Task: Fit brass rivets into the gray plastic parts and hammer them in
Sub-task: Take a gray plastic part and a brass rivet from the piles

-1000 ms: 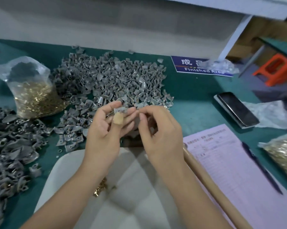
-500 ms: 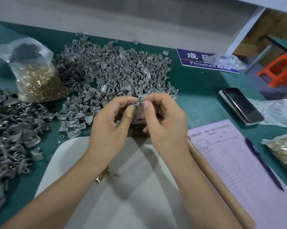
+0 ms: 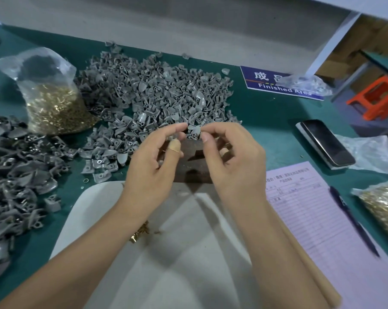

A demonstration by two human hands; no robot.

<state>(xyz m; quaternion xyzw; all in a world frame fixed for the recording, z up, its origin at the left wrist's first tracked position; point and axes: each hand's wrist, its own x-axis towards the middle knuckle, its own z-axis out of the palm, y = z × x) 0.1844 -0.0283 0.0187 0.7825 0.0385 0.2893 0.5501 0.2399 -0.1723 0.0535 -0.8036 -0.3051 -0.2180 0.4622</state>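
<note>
My left hand point(image 3: 152, 159), with a plaster on its thumb, pinches a small gray plastic part point(image 3: 171, 138) between thumb and forefinger. My right hand point(image 3: 232, 157) is close beside it with curled fingers. Its thumb and forefinger tips meet next to another gray piece point(image 3: 195, 131), and whether they hold anything is unclear. Both hands hover over a dark block point(image 3: 193, 162). A large pile of gray parts point(image 3: 148, 94) lies behind them. Loose brass rivets point(image 3: 140, 234) lie on the white sheet point(image 3: 94, 210), partly hidden by my left forearm. The wooden hammer handle point(image 3: 313, 277) lies under my right forearm.
A clear bag of brass rivets point(image 3: 54, 108) stands at the back left, a second bag point(image 3: 382, 206) at the right edge. More gray parts point(image 3: 12, 166) are heaped on the left. A phone point(image 3: 326, 142), a pink form point(image 3: 318, 210), a pen point(image 3: 353, 221) and a blue sign point(image 3: 275, 83) lie to the right.
My hands, which pinched one gray part together, have drawn slightly apart. The view has tilted, so the piles sit a little higher or lower in frame.
</note>
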